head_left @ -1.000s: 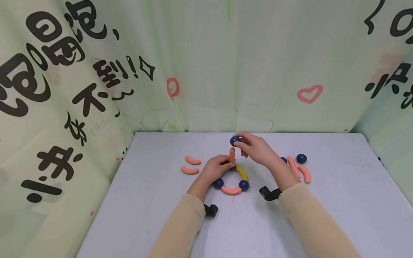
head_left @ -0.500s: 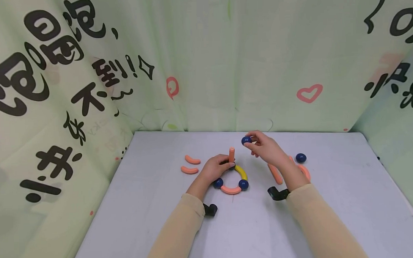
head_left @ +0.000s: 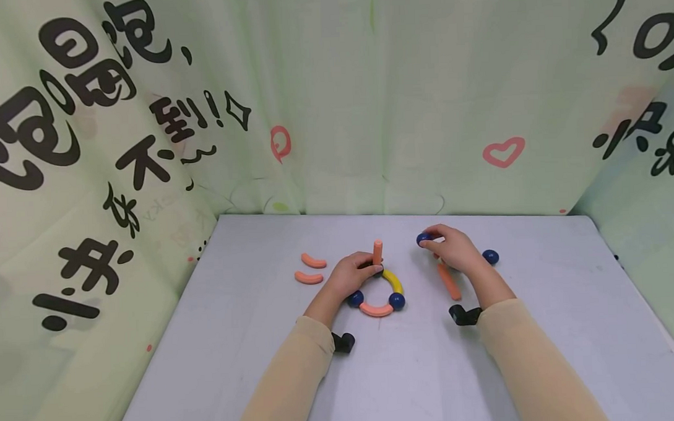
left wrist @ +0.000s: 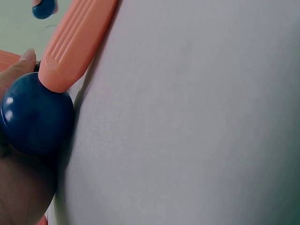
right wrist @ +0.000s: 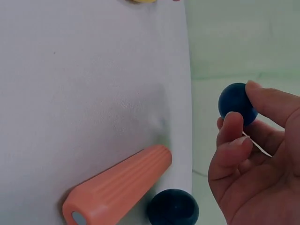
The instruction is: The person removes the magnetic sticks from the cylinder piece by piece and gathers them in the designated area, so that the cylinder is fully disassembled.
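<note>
My left hand (head_left: 350,275) pinches a dark blue ball (head_left: 379,273) at the far side of a ring of magnetic rods and balls. An orange rod (head_left: 377,251) stands upright above that ball. The ring also shows a yellow curved rod (head_left: 396,282), an orange curved rod (head_left: 376,310) and two blue balls, one (left wrist: 37,115) large in the left wrist view. Right of the ring, my right hand (head_left: 455,250) holds another blue ball (right wrist: 233,99) between thumb and fingertips, raised above the table.
Two orange curved rods (head_left: 308,278) lie left of the ring. Beneath my right hand are a straight orange rod (right wrist: 117,187) and a blue ball (right wrist: 173,208). One more blue ball (head_left: 490,256) sits farther right on the white table (head_left: 569,301). A printed curtain (head_left: 333,111) stands behind.
My right hand has carried its blue ball away from over the upright rod, toward the right and slightly lower. The left hand keeps its place at the ring.
</note>
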The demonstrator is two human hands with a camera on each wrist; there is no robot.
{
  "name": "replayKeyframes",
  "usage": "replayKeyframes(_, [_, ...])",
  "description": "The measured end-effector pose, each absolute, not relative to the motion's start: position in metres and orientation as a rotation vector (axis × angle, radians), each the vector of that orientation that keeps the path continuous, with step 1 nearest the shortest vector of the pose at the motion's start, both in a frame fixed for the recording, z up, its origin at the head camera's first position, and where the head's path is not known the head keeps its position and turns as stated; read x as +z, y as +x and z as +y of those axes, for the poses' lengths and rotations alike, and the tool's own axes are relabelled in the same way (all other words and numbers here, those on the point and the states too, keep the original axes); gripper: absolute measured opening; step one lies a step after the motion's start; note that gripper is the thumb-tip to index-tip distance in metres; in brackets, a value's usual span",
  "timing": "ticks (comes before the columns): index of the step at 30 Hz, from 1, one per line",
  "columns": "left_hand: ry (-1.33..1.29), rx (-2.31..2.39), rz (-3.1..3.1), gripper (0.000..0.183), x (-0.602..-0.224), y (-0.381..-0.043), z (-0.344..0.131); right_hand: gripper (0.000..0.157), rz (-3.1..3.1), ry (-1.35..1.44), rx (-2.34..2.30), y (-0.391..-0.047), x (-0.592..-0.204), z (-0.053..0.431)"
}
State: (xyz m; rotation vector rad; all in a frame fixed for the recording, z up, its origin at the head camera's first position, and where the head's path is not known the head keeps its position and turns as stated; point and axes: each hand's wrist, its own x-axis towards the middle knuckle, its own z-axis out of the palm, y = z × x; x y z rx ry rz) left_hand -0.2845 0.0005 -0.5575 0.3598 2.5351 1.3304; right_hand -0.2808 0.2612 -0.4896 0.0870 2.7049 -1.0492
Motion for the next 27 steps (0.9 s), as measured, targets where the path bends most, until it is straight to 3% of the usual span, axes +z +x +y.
replayKeyframes(27, [0.391, 1.332, 2.543, 0.03, -0.557, -0.283, 0.0, 0.048, 2.634, 0.169, -0.937, -0.282, -0.51, 0.276])
